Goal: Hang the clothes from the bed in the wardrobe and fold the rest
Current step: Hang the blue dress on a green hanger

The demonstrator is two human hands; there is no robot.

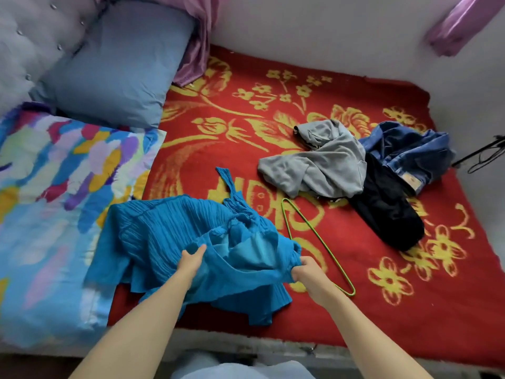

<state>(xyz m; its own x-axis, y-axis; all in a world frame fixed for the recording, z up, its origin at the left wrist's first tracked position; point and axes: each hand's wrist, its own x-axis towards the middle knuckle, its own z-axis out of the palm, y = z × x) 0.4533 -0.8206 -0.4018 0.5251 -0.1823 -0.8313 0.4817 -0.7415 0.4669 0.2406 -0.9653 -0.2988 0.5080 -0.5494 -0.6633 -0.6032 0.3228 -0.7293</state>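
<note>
**Blue Dress: Opening Held for the Hanger**

The blue dress (164,231) lies on the near-left part of the red blanket (246,149). It is partly bunched, with one strap trailing toward the far side.

The right hand (307,270) is clenched on the right end of the dress's open rim. The left hand (191,262) sits at the left end of the same rim with its fingers reaching forward. Whether it pinches the fabric cannot be told. The rim spans the two hands, so the opening is spread and the inner lining is exposed. Judged from this, the step in hand is finding the neckline for a hanger.

The green hanger (314,231) lies flat on the blanket just right of the dress, beside the right hand. It is ungripped but within easy reach for the next move.

Farther right, a grey top (328,162), a black garment (388,212) and jeans (410,149) lie in one overlapping heap, not yet handled. The wardrobe is not in view.
</note>
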